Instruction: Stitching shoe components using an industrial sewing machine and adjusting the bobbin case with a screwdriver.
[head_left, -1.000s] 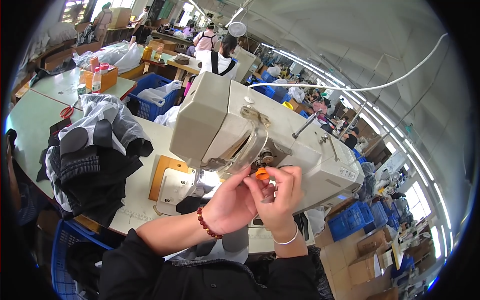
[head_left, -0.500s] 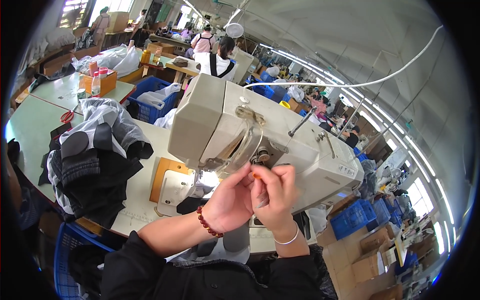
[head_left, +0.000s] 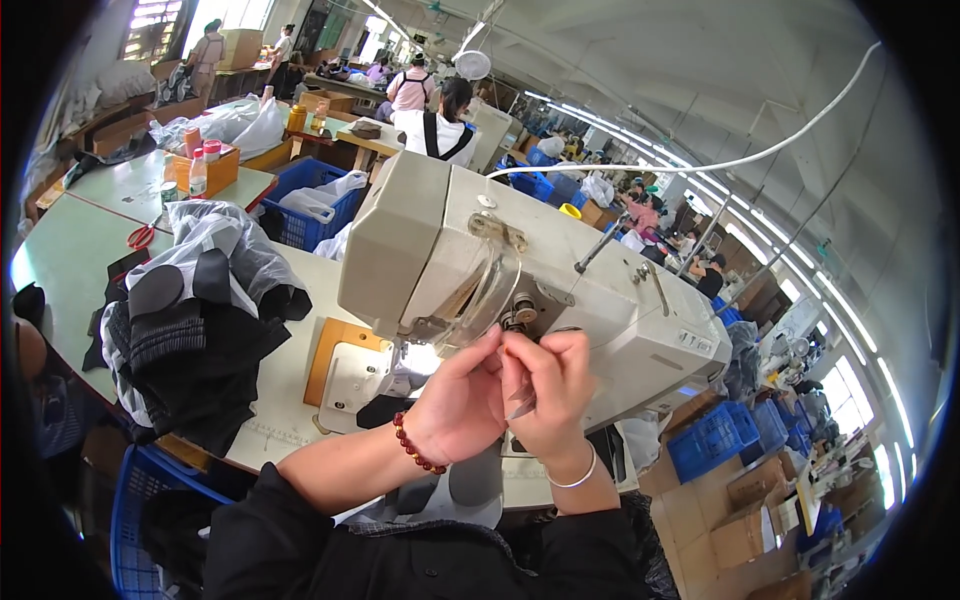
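Note:
Both hands meet in front of the white sewing machine (head_left: 590, 290), close to its tension discs (head_left: 524, 308). My left hand (head_left: 462, 405), with a red bead bracelet (head_left: 410, 448) at its wrist, pinches thumb and finger together; what lies between them is too small to make out. Against it, my right hand (head_left: 555, 390) is closed too, with its fingertips at the same spot. A small pointed metal tool (head_left: 521, 402) sticks out below its curled fingers. Beneath the machine head, a lit metal plate (head_left: 352, 385) and dark fabric pieces (head_left: 475, 480) show, partly covered by my arms.
On the left of the table lies a heap of black and grey fabric pieces (head_left: 205, 350) with plastic wrap. Red scissors (head_left: 141, 237) rest beyond it. Blue baskets (head_left: 712, 440) and cartons (head_left: 750, 525) stand on the right-hand floor. People work at tables behind the machine.
Both hands stay at the same place by the machine, pinched. An orange spot by my right fingers no longer shows. The view has shifted slightly.

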